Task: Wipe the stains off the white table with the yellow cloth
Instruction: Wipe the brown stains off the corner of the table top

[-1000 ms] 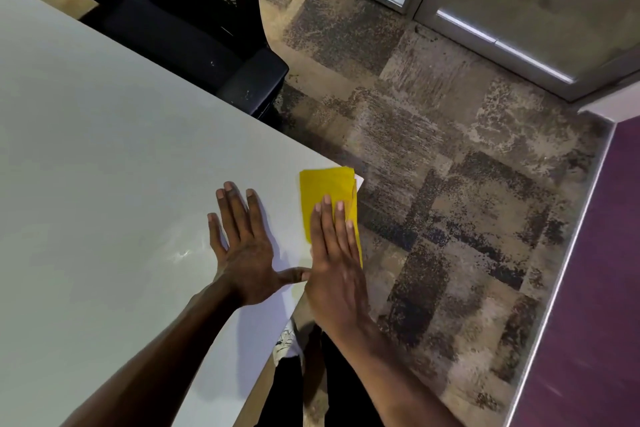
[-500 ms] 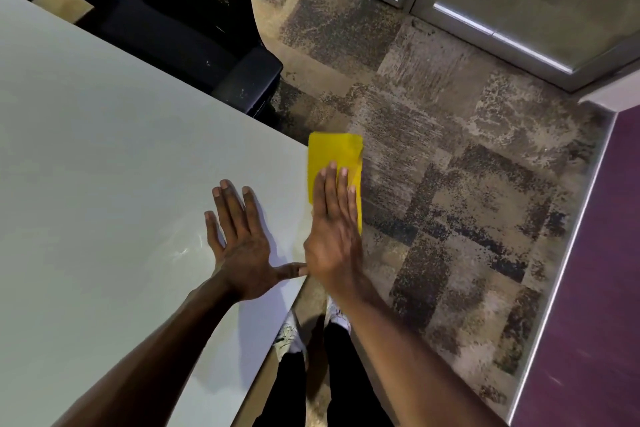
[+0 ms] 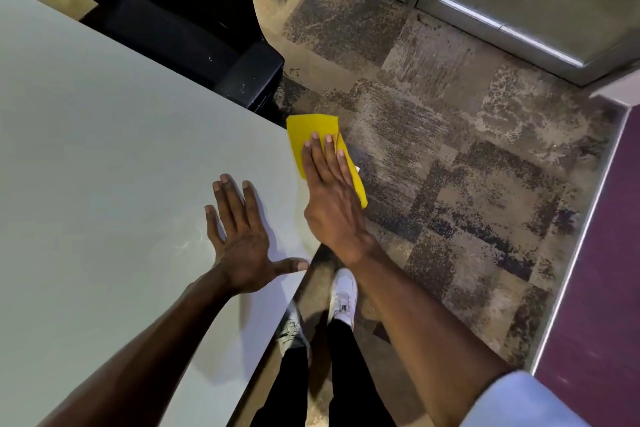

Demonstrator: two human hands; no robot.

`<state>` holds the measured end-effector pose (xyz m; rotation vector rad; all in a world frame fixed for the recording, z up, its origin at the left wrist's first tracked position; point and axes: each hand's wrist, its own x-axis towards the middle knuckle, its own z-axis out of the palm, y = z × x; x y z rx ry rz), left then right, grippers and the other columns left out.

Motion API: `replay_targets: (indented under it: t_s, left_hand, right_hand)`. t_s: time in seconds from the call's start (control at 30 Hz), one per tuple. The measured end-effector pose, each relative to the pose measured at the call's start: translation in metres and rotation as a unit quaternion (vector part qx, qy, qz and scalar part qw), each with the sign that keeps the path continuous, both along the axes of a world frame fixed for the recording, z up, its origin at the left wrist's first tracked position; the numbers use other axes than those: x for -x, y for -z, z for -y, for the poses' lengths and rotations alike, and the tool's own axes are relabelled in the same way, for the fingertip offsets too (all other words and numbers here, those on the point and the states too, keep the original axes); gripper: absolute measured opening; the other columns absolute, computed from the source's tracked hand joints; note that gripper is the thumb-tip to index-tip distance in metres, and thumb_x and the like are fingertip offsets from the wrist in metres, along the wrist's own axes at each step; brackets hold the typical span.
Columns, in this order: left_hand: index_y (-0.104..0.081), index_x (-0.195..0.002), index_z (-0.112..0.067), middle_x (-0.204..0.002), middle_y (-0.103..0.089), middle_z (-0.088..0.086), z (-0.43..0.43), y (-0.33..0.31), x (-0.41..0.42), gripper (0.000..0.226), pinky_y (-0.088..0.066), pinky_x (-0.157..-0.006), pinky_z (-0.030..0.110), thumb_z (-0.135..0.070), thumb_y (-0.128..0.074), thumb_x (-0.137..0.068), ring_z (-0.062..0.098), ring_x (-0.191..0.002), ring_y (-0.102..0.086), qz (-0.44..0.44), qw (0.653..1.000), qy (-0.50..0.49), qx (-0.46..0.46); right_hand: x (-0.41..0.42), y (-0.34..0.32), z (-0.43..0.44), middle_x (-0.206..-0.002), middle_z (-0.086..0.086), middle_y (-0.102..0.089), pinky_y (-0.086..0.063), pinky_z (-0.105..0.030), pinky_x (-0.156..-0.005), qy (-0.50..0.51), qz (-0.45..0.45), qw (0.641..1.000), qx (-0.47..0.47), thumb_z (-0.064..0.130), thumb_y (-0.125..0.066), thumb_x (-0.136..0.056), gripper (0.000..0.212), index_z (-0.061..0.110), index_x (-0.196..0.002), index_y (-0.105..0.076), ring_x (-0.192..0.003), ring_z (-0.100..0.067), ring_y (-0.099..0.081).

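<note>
The white table [image 3: 104, 156] fills the left half of the head view, its corner near the middle. A folded yellow cloth [image 3: 311, 130] lies over that corner, part of it hanging past the edge. My right hand [image 3: 332, 198] presses flat on the cloth, fingers straight and together. My left hand [image 3: 239, 236] rests flat on the tabletop just left of it, fingers spread, holding nothing. A faint pale smear [image 3: 188, 241] shows on the table beside my left hand.
A black office chair [image 3: 194, 21] stands behind the table's far edge. Patterned brown carpet [image 3: 450, 166] covers the floor on the right. Glass panels with metal frames [image 3: 485, 21] run along the top. My legs and white shoes [image 3: 343, 298] are below the table edge.
My right hand has slid the yellow cloth forward along the table's edge to its corner. My left hand stays flat in the same spot.
</note>
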<state>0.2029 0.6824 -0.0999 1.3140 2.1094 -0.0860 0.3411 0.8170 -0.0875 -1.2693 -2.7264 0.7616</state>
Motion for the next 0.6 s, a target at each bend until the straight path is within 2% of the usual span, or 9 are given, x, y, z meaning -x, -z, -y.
replay_targets:
  t_s: [0.1, 0.23, 0.27, 0.33, 0.4, 0.53, 0.6]
  left_hand:
    - [0.039, -0.157, -0.004, -0.162, 0.051, 0.025, 0.0, -0.007, 0.001, 0.176, 0.02, -0.126, 0.067, -0.118, -0.028, -0.041, 0.042, -0.152, 0.048, 0.019, 1.0, 0.005, 0.009]
    - [0.042, -0.157, -0.011, -0.159, 0.057, 0.017, 0.007, -0.015, 0.01, 0.183, 0.018, -0.128, 0.061, -0.112, -0.053, -0.038, 0.036, -0.151, 0.051, 0.053, 0.998, 0.033, -0.009]
    - [0.037, -0.16, -0.013, -0.162, 0.054, 0.014, 0.012, -0.017, 0.014, 0.182, 0.015, -0.129, 0.059, -0.113, -0.053, -0.038, 0.033, -0.154, 0.048, 0.054, 0.997, 0.041, -0.023]
    - [0.026, -0.167, -0.015, -0.171, 0.042, 0.011, 0.021, -0.017, 0.024, 0.177, 0.006, -0.13, 0.055, -0.115, -0.05, -0.041, 0.03, -0.161, 0.037, 0.044, 0.995, 0.051, -0.068]
    - [0.017, -0.17, -0.015, -0.177, 0.031, 0.013, 0.032, -0.017, 0.03, 0.176, -0.001, -0.132, 0.057, -0.113, -0.055, -0.043, 0.033, -0.165, 0.026, 0.029, 0.993, 0.048, -0.105]
    - [0.015, -0.17, -0.015, -0.177, 0.027, 0.017, 0.05, -0.012, 0.035, 0.178, -0.005, -0.131, 0.067, -0.113, -0.058, -0.041, 0.038, -0.165, 0.023, -0.002, 0.994, 0.04, -0.098]
    - [0.017, -0.17, -0.016, -0.176, 0.029, 0.016, 0.056, -0.01, 0.036, 0.178, -0.004, -0.131, 0.069, -0.113, -0.058, -0.041, 0.037, -0.165, 0.025, 0.002, 0.996, 0.033, -0.088]
  right_hand:
    - [-0.003, -0.003, 0.017, -0.178, -0.013, 0.007, -0.001, -0.048, -0.135, -0.019, -0.011, 1.0, 0.01, 0.0, -0.042, -0.09, 0.087, 0.005, -0.168, -0.004, -0.165, -0.033, 0.013]
    - [-0.03, -0.008, 0.079, -0.178, -0.01, 0.0, -0.007, -0.049, -0.135, -0.07, -0.046, 0.996, 0.03, 0.011, -0.042, -0.093, 0.081, 0.006, -0.168, -0.01, -0.166, -0.029, 0.008]
    - [-0.036, -0.009, 0.097, -0.178, -0.009, -0.001, -0.01, -0.05, -0.135, -0.07, -0.053, 0.996, 0.034, 0.01, -0.042, -0.095, 0.079, 0.006, -0.168, -0.012, -0.166, -0.028, 0.007]
    - [-0.044, -0.01, 0.122, -0.179, -0.006, 0.003, -0.012, -0.049, -0.135, -0.064, -0.045, 0.996, 0.044, 0.008, -0.027, -0.093, 0.078, 0.009, -0.169, -0.009, -0.166, -0.024, 0.009]
    - [-0.046, -0.009, 0.127, -0.179, -0.003, 0.008, -0.01, -0.047, -0.135, -0.066, -0.034, 0.996, 0.05, 0.009, -0.022, -0.088, 0.083, 0.012, -0.169, -0.004, -0.166, -0.022, 0.012]
    - [-0.03, -0.004, 0.079, -0.178, -0.005, 0.007, -0.003, -0.046, -0.136, -0.031, -0.011, 0.999, 0.028, 0.002, -0.047, -0.086, 0.095, 0.013, -0.169, -0.002, -0.165, -0.025, 0.014]
    - [-0.015, 0.0, 0.04, -0.178, -0.007, 0.008, -0.002, -0.046, -0.135, 0.004, 0.017, 1.0, 0.007, 0.0, -0.05, -0.085, 0.098, 0.01, -0.169, -0.001, -0.165, -0.029, 0.013]
